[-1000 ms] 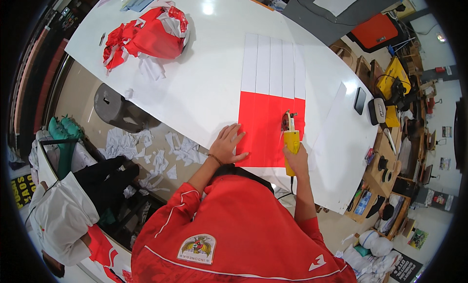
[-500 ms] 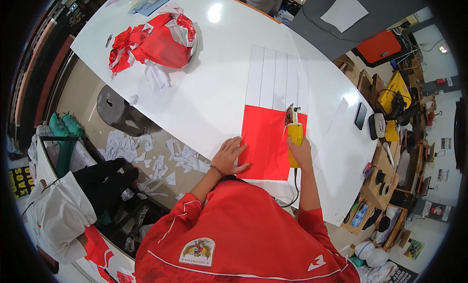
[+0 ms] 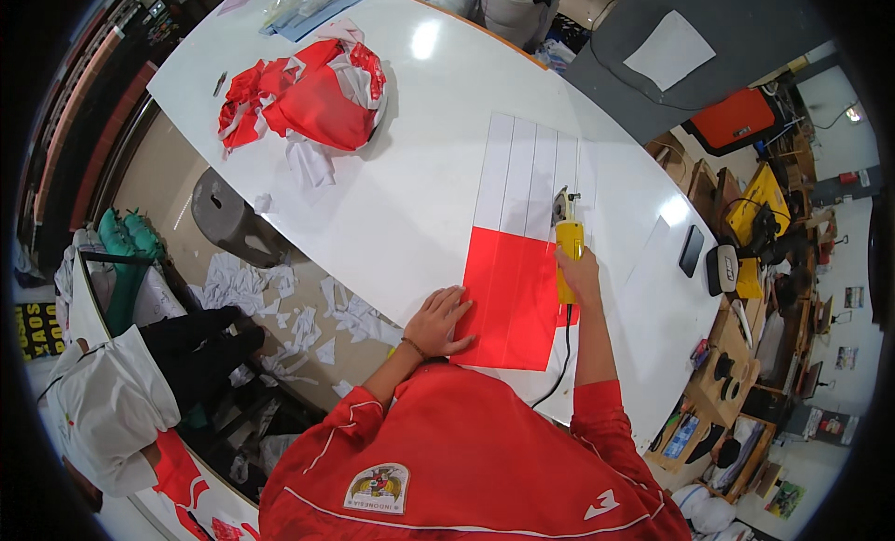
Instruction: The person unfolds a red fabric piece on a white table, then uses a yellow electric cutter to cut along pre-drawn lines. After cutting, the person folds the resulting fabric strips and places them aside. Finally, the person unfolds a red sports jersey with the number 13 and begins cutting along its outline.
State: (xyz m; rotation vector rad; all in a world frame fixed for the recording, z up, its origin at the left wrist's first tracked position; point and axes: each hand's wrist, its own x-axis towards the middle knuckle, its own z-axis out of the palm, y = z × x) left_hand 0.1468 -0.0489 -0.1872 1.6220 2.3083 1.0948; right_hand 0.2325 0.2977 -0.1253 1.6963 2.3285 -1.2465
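A flat piece of red and white cloth lies on the white table, its red part (image 3: 511,303) nearer me and its white part (image 3: 517,173) farther off. Thin dark lines run lengthwise along it. My left hand (image 3: 436,323) rests flat on the red part's left edge, fingers spread. In my right hand (image 3: 582,278) is a yellow electric fabric cutter (image 3: 570,238), held around its body. Its metal blade end stands over the white part, near the right side. A narrow red strip shows right of the cutter. The blade's contact with the cloth is too small to make out.
A crumpled red and white cloth heap (image 3: 322,103) sits at the table's far left. A phone (image 3: 691,250) lies near the right edge. The cutter's black cord (image 3: 562,366) trails toward me. A grey stool (image 3: 228,219) and white scraps (image 3: 350,312) are on the floor at left.
My right hand has pushed the cutter forward along the cloth, from the red and white border onto the white part. My left hand keeps its place. The whole view has shifted slightly.
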